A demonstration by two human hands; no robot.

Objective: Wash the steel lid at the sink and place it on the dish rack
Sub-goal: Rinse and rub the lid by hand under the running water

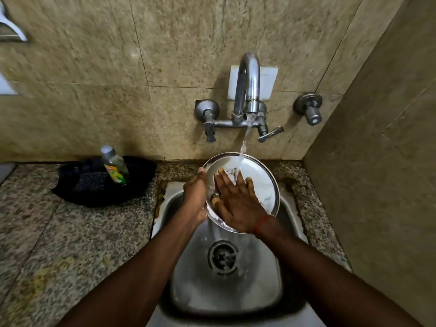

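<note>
The round steel lid [264, 182] is held tilted over the steel sink [271, 291], its inner face towards me. Water from the tap [247, 76] runs down onto the lid's upper part. My left hand [194, 197] grips the lid's left rim, with fingertips showing on the inner face. My right hand [238, 201] lies flat on the inner face with fingers spread, under the stream. No dish rack is in view.
A black tray [136, 185] on the granite counter [59, 232] to the left holds a green dish-soap bottle [115, 167] and a dark scrubber [90, 181]. Tap handles [270, 134] jut from the tiled wall. A side wall [377, 185] stands close on the right.
</note>
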